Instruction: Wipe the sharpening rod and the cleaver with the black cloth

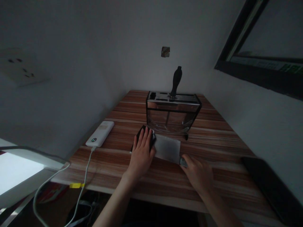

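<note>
My right hand [197,171] is closed around the handle [183,161] of a cleaver, whose broad grey blade [167,148] points left, low over the wooden table. Over a small black angular object [142,130] with a pale edge lies my left hand [142,151], its fingers stretched across the top and its thumb along the right side. The hand hides most of this object, so its kind is unclear. The blade's far end reaches the object beside my left fingers; whether they touch cannot be made out.
Behind the hands stands a clear-sided knife block [172,116] with one black-handled knife [176,81] upright in it. A white power bank [100,134] with a cable [86,170] lies left. A dark flat object [267,186] lies at the right edge. Walls rise left, behind and right.
</note>
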